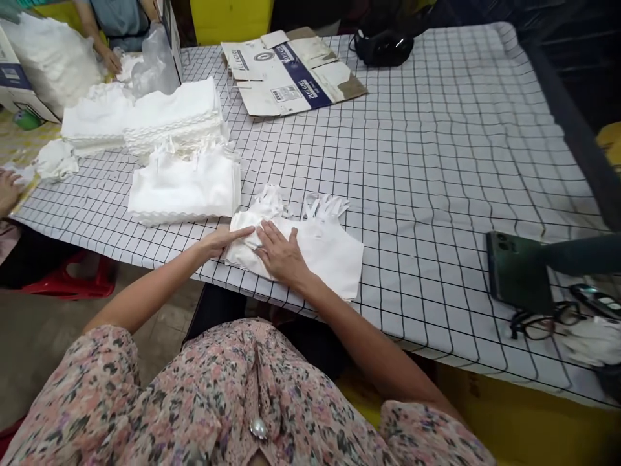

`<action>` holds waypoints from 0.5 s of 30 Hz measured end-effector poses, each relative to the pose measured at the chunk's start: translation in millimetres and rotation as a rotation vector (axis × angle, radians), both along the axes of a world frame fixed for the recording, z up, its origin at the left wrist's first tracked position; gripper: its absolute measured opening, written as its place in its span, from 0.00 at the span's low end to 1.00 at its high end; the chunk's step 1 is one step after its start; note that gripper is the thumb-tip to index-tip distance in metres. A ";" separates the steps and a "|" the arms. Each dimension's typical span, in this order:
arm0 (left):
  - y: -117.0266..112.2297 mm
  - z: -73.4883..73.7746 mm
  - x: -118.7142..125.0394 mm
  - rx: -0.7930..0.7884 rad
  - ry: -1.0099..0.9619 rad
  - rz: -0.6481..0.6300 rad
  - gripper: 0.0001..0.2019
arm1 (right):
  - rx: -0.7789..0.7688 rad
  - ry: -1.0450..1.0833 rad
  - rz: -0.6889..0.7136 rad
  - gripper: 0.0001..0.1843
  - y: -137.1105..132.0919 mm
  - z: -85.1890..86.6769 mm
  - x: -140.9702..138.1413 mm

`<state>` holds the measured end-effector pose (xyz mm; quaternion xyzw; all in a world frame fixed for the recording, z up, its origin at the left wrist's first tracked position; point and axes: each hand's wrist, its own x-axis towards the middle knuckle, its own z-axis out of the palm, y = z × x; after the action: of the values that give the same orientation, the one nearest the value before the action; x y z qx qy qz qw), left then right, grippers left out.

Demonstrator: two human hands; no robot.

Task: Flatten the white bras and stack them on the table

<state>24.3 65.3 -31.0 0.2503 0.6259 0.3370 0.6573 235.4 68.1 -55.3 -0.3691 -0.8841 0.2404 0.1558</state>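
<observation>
My left hand (226, 241) lies flat on a folded-over part of a white sleeveless garment (325, 252), and my right hand (281, 252) presses on the same fabric beside it. Neither hand grips the cloth. The garment's thin straps (325, 207) fan out on the far side, away from me. Just to the left stands a stack of folded white garments with lace hems (184, 191), not touching my left hand. Under everything is a white tablecloth with a black grid (436, 149).
Further white stacks (169, 120) lie beyond, near a co-worker's hand (112, 61). Another person's hand (7, 191) shows at the left edge. Flattened cardboard (291, 71), a black bag (383, 48), a green phone (517, 272) and glasses (543, 323) also lie on the table.
</observation>
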 end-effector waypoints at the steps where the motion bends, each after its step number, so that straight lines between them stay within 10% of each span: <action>1: 0.8 0.3 3.4 -0.003 0.041 0.002 0.28 | -0.023 0.054 -0.010 0.27 -1.4 -4.6 7.6; 9: 5.8 10.2 30.1 0.032 0.176 0.059 0.22 | 0.182 0.437 -0.618 0.22 -13.2 -6.2 128.8; 15: -0.5 67.8 52.1 0.252 0.004 0.047 0.18 | 0.174 0.444 -0.870 0.17 -33.2 -21.2 167.2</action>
<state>76.3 64.7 36.8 0.3169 0.5858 0.4277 0.6111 402.6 34.9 -76.5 -0.6294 -0.6103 0.1514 0.4566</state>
